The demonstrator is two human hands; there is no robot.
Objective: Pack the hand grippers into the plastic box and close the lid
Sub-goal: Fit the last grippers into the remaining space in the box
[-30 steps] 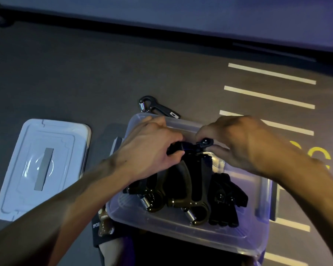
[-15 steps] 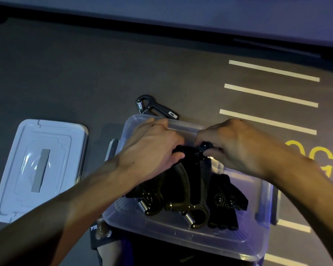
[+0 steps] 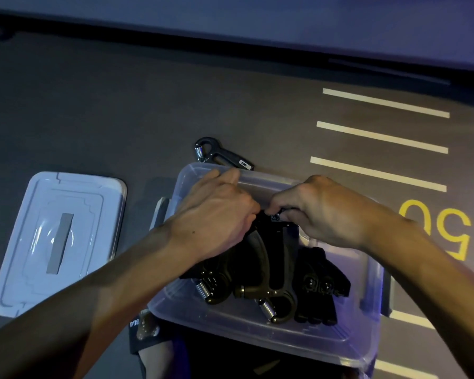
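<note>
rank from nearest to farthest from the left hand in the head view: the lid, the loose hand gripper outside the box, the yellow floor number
1. Loose hand gripper, just beyond the left hand, behind the plastic box.
2. Lid, on the floor to the left.
3. Yellow floor number, far right, past the right hand.

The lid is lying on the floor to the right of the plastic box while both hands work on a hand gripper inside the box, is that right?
Not quite. The head view shows the lid lying on the floor to the left of the plastic box, not the right. The rest holds: the left hand and right hand are both on a hand gripper inside the box.
</note>
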